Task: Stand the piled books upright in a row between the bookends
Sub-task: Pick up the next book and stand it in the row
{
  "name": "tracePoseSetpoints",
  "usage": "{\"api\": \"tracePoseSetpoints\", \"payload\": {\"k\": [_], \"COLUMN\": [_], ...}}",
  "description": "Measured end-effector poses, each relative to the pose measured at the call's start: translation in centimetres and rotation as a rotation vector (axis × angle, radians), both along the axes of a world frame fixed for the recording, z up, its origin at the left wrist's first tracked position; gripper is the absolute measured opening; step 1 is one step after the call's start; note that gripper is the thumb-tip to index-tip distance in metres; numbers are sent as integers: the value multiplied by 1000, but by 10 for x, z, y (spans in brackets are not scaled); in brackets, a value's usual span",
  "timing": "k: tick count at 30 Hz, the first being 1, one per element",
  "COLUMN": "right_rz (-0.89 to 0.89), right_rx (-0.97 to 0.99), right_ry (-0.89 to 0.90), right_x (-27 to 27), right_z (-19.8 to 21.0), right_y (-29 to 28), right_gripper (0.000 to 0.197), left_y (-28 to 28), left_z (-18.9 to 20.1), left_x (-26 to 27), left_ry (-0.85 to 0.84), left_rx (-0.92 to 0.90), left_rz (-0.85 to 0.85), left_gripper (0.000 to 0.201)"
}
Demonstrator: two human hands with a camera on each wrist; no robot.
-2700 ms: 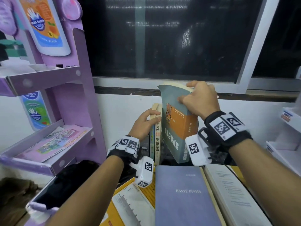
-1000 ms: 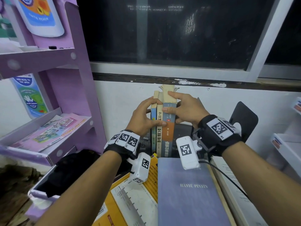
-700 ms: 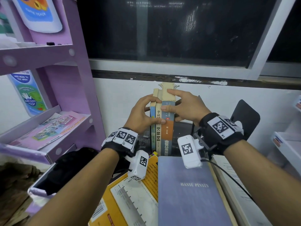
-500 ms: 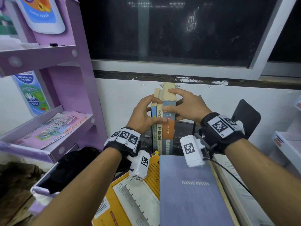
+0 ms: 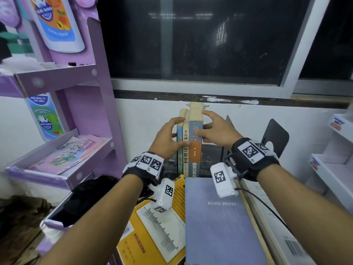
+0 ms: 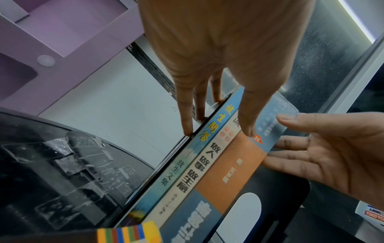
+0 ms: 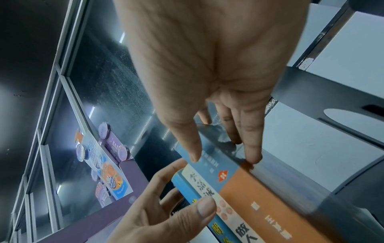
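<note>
Three books stand upright with spines toward me: a thin blue book (image 5: 179, 150), a cream book (image 5: 185, 150) and a taller blue-and-orange book (image 5: 196, 152). My left hand (image 5: 179, 131) has straight fingers (image 6: 186, 118) against the left cover and its thumb across the spines. My right hand (image 5: 203, 123) touches the right cover with spread fingers (image 7: 251, 148), thumb on the blue-and-orange spine. A black bookend (image 5: 276, 138) stands apart to the right; the other black bookend (image 6: 62, 164) is left of the row. In front lie a lavender book (image 5: 219, 226), a yellow book (image 5: 150, 232) and a white book (image 5: 280, 232).
A purple display rack (image 5: 99, 104) with leaflets stands close on the left. White wall and a dark window (image 5: 200, 44) are right behind the row. White shelves (image 5: 336, 169) sit at the right edge. A black cloth (image 5: 86, 197) lies at lower left.
The blue-and-orange book, held tilted by my right hand 2.7 s ago, now stands beside the other two. Over the last second both hands have stayed against the row.
</note>
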State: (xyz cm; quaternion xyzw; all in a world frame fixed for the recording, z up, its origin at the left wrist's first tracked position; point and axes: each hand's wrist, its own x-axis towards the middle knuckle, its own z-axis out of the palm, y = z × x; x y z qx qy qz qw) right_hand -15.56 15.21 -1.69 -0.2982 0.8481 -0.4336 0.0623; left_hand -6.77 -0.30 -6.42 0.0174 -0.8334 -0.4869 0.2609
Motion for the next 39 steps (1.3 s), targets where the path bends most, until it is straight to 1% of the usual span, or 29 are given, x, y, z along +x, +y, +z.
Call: {"api": "tracePoseSetpoints", "payload": {"k": [3,7,9,11,13,15,18,19,21,22,25,29,30,31,32,33,35,36,39], "right_rz": [-6,-7,0,17,31,44,50,43,25,17,-20,-84,-98,-108,-114,-120,-137,-140,-130], "right_rx": [46,110,156,225,319,411,521,556,598,604,629,694,708,717,718,711,691,688,685], "right_ry": [21,35,31,24,35,31,11,11,-12,-32,-67,-22,-11,-13,-23,-39,-66,-76,-77], "right_x": [12,29,38,47,56,66,81,85,93,96,104,109,110,111,111,111,111,112,112], "right_z": [8,16,19,21,22,22,21,20,15,13,6,5,4,4,3,2,0,-1,-5], "right_y": [10,24,32,40,48,54,63,65,69,70,76,82,84,86,88,90,94,96,98], "right_gripper": [71,61,57,51,45,42,43,45,49,50,49,35,35,36,37,38,38,38,37], "left_y": [5,9,11,15,18,25,34,38,46,50,60,63,58,59,64,68,75,74,75], "left_z": [5,7,7,7,6,5,0,-1,-2,-2,-5,-16,-25,-26,-21,-19,-14,-16,-17], "left_x": [12,26,34,43,50,58,66,69,77,81,90,89,79,78,83,86,94,94,94], "left_ry": [-57,-142,-224,-334,-426,-490,-576,-597,-682,-734,-829,-849,-848,-859,-861,-855,-846,-850,-859], "left_rx": [22,29,25,5,-15,-37,70,80,-2,-53,-107,-179,-165,-166,-163,-170,-180,-179,-145], "left_rz": [6,39,60,24,-32,-60,-98,-102,-61,-53,-98,-165,-164,-152,-138,-112,-64,-39,-14], "left_gripper": [70,77,84,87,85,77,70,68,65,67,68,92,101,110,112,106,84,78,72]}}
